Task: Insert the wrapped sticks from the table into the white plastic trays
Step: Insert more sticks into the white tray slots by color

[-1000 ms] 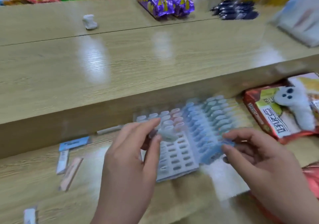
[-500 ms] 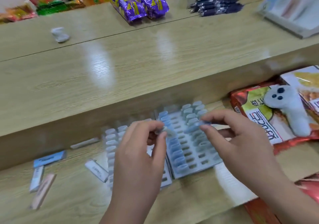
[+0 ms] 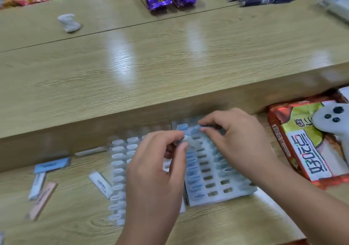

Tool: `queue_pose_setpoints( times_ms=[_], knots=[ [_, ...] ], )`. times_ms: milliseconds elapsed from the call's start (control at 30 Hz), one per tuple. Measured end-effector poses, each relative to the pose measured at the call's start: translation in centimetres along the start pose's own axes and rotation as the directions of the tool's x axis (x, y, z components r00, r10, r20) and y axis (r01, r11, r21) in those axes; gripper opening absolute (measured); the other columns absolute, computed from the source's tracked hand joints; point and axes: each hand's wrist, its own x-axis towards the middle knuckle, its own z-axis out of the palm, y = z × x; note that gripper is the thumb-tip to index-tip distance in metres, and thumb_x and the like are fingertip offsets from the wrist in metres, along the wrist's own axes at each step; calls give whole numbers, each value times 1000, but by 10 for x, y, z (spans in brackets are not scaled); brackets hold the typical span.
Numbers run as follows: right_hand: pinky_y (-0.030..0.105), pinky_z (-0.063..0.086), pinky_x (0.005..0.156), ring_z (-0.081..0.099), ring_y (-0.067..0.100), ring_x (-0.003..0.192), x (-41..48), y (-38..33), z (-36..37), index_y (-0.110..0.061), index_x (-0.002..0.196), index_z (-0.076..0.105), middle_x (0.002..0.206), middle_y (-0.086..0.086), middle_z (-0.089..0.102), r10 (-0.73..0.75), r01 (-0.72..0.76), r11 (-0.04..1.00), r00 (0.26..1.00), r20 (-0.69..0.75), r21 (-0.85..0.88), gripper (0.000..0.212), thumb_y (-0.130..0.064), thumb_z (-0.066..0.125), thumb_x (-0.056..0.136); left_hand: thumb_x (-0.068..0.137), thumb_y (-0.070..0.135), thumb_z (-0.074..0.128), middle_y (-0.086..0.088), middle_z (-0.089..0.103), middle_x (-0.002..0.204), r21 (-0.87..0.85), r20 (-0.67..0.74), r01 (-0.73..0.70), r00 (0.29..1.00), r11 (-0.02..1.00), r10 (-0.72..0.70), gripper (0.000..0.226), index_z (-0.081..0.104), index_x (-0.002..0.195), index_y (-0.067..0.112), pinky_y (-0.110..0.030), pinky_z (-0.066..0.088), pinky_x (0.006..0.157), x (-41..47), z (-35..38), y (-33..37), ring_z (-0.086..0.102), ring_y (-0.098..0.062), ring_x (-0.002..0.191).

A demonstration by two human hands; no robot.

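The grip of the left hand (image 3: 156,171) pinches a pale wrapped stick (image 3: 190,142) over the white trays (image 3: 236,195); the right hand (image 3: 239,141) pinches a blue stick (image 3: 206,126) at the far row. Light, thin and likely bendy (slick wrappers too), they are best held near the leading end. Since the earlier frame the right hand has neared the tray's far edge; spare sticks (image 3: 51,164) lie on the counter (image 3: 75,226).

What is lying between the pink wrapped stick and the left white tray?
A white wrapped stick lies there on the table, close beside the left tray; the head view shows it.
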Motion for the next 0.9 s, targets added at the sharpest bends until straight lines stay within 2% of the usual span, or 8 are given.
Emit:
queue_pose_setpoints(
  times_ms=[133,233,300,367,433,667,767,900],
  knots=[
    [31,48,57,57,16,88,4,-2,0,-35,97,76,90,-18,68,-103,111,978,993,50,-178,12,-32,69,88,90,24,63,18,63,97,1,-4,-8,1000,1000,8,16,68,106,27,-10,47,75,0,-2,1,62,0,90],
    [26,39,52,56,21,92,4,-2,-2,-34,111,74,102,-7,64,-172,200,935,978,119,-292,23,-30,62,92,90,22,65,18,64,98,3,-2,-9,1000,1000,9,18,69,107,26,-8,46,76,1,-2,2,62,1,92],
    [31,48,64,55,16,100,4,1,-13,-35,118,70,110,-10,62,-166,180,969,981,99,-166,30,-30,57,92,92,19,65,17,64,99,0,4,-1,1000,1000,1,18,69,108,26,-7,45,77,1,-2,3,62,2,92],
    [24,50,78,57,4,105,-2,3,-29,-36,122,67,116,-20,61,-172,164,981,983,72,107,32,-32,57,92,94,16,66,16,65,99,-21,30,3,1000,1000,-2,17,70,108,25,-6,45,78,1,0,5,61,3,94],
    [15,50,77,63,5,105,-12,2,-43,-36,121,66,115,-22,64,-207,164,922,974,87,351,31,-34,62,90,92,13,68,16,66,99,-59,63,-14,998,998,18,18,71,107,24,-8,46,78,1,4,9,62,2,93],
    [16,53,71,68,2,88,-48,11,-53,-33,108,70,96,-19,70,-169,177,911,984,-55,374,27,-21,71,84,89,21,67,20,69,101,-274,183,102,982,956,-52,30,61,112,38,-16,53,80,-9,21,28,68,-3,98],
    [17,55,68,69,7,85,-68,21,-50,-32,107,70,96,-15,68,-112,124,898,992,-54,423,30,-16,71,82,93,25,65,18,65,109,-5,245,-30,969,1000,30,21,65,113,30,-20,47,89,-15,19,14,62,-2,104],
    [17,54,62,68,5,88,-80,27,-41,-33,104,71,100,-17,69,-64,89,903,995,-73,421,29,-15,71,81,90,19,64,-3,65,121,326,306,-174,949,929,70,27,71,115,10,-31,42,98,-27,20,-5,59,-23,114]
  ],
)
